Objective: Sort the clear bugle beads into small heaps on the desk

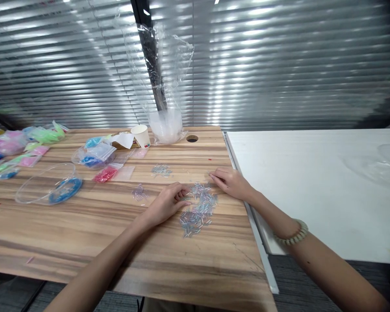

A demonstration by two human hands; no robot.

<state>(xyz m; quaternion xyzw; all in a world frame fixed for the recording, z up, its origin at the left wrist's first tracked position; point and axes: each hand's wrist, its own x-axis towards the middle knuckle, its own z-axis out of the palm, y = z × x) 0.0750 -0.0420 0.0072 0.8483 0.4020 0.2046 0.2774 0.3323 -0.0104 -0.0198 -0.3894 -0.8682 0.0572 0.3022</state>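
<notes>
A loose pile of small, shiny tube beads (199, 208), in pale blue, green and pink tones, lies near the right end of the wooden table. At the pile's left edge is my left hand (169, 201), its fingers curled and the thumb close to the index finger; whatever they pinch is too small to make out. Above the pile's upper right edge, my right hand (230, 182) has thumb and fingertips pressed together, and I cannot tell what is between them. Two smaller heaps lie apart: bluish-grey beads (161, 170) farther back and purplish beads (139, 193) left of my left hand.
Bags of red beads (105, 174) and a clear dish with blue beads (91, 161) stand left. Further items are a clear lid (35, 201), a paper cup (141, 136), a plastic-wrapped stack (166, 125), colourful bags (13, 143) and a white table (305, 186) alongside.
</notes>
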